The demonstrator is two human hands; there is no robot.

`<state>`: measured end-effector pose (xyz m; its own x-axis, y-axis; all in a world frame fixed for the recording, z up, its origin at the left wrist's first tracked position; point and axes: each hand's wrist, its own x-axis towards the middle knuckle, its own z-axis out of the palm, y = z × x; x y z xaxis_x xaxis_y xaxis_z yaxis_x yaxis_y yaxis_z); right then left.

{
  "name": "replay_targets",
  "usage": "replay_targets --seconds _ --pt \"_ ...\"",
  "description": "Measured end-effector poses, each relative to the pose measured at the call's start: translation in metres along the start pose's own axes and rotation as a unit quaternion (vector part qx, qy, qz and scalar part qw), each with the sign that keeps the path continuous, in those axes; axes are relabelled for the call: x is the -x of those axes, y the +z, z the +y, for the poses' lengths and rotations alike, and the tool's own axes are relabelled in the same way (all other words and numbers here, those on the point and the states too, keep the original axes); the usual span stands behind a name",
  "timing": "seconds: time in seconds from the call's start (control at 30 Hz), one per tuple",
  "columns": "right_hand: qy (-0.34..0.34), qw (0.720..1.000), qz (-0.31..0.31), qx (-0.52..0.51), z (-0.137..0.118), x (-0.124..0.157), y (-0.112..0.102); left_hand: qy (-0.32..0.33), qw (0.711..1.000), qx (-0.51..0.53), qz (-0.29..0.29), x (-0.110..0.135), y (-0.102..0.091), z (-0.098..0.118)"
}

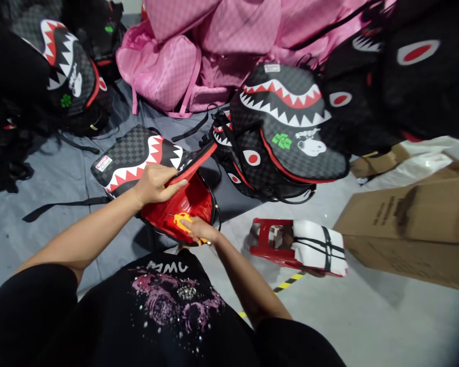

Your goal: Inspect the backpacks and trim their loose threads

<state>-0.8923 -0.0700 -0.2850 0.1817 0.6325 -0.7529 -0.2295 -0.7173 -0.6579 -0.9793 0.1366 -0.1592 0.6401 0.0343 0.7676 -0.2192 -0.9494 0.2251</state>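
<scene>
A dark checkered backpack (132, 140) with a printed shark mouth lies on the grey cloth, its zipped front opened to show a red lining (199, 196). My left hand (158, 184) is closed on the red-edged rim of the opening flap, thumb pointing toward the inside. My right hand (201, 229) reaches in at the near side of the opening. Its fingers are wrapped round a pair of yellow-handled scissors (182, 220) over the red lining. The blades are thin and hard to make out.
Stacked shark-mouth backpacks (283, 112) stand to the right, more (71, 71) at left. Pink checkered backpacks (164, 71) are piled behind. On the floor at right are a red stool (271, 252) with a white strapped cushion and a cardboard box (405, 239).
</scene>
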Motion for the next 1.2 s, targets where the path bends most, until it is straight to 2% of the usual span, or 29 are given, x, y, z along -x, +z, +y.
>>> replay_targets --seconds 0.13,0.2,0.27,0.33,0.4,0.5,0.57,0.63,0.7,0.83,0.97,1.03,1.13,1.2 --pt "0.011 0.99 0.061 0.124 -0.032 0.027 -0.043 0.063 0.998 -0.011 -0.024 0.004 -0.007 -0.003" --pt "0.021 0.981 0.057 0.182 -0.054 0.036 -0.058 0.089 0.995 -0.025 -0.042 0.009 -0.011 -0.008" --pt "0.023 0.973 0.05 0.226 -0.079 0.039 -0.066 0.084 0.992 -0.056 -0.073 0.014 -0.018 -0.016" --pt "0.011 0.964 0.037 0.264 -0.104 0.039 -0.071 0.039 0.988 -0.093 -0.118 0.019 -0.025 -0.021" --pt "0.006 0.943 0.011 0.332 -0.125 0.036 -0.076 -0.03 0.98 -0.137 -0.14 0.022 -0.033 -0.021" --pt "0.039 0.892 -0.002 0.45 -0.145 0.03 -0.084 -0.116 0.963 -0.217 -0.113 0.027 -0.04 -0.007" --pt "0.064 0.875 0.001 0.48 -0.152 0.026 -0.088 -0.142 0.953 -0.249 -0.094 0.031 -0.041 0.005" --pt "0.065 0.884 0.003 0.462 -0.157 0.022 -0.089 -0.169 0.951 -0.248 -0.078 0.037 -0.04 0.015" --pt "0.043 0.909 0.004 0.414 -0.162 0.019 -0.087 -0.218 0.948 -0.225 -0.054 0.042 -0.038 0.02" --pt "-0.011 0.95 -0.031 0.31 -0.163 0.016 -0.087 -0.297 0.938 -0.176 -0.017 0.045 -0.035 0.021" --pt "-0.033 0.981 0.043 0.188 -0.135 0.01 -0.094 -0.307 0.935 -0.177 0.014 0.043 -0.033 0.026" --pt "-0.031 0.988 0.056 0.139 -0.114 0.007 -0.092 -0.3 0.935 -0.186 0.024 0.043 -0.031 0.027" --pt "-0.019 0.993 0.012 0.115 -0.085 0.006 -0.085 -0.261 0.947 -0.188 0.021 0.045 -0.027 0.028" --pt "0.002 0.993 -0.034 0.114 -0.072 0.01 -0.089 -0.248 0.952 -0.18 0.013 0.046 -0.028 0.033"
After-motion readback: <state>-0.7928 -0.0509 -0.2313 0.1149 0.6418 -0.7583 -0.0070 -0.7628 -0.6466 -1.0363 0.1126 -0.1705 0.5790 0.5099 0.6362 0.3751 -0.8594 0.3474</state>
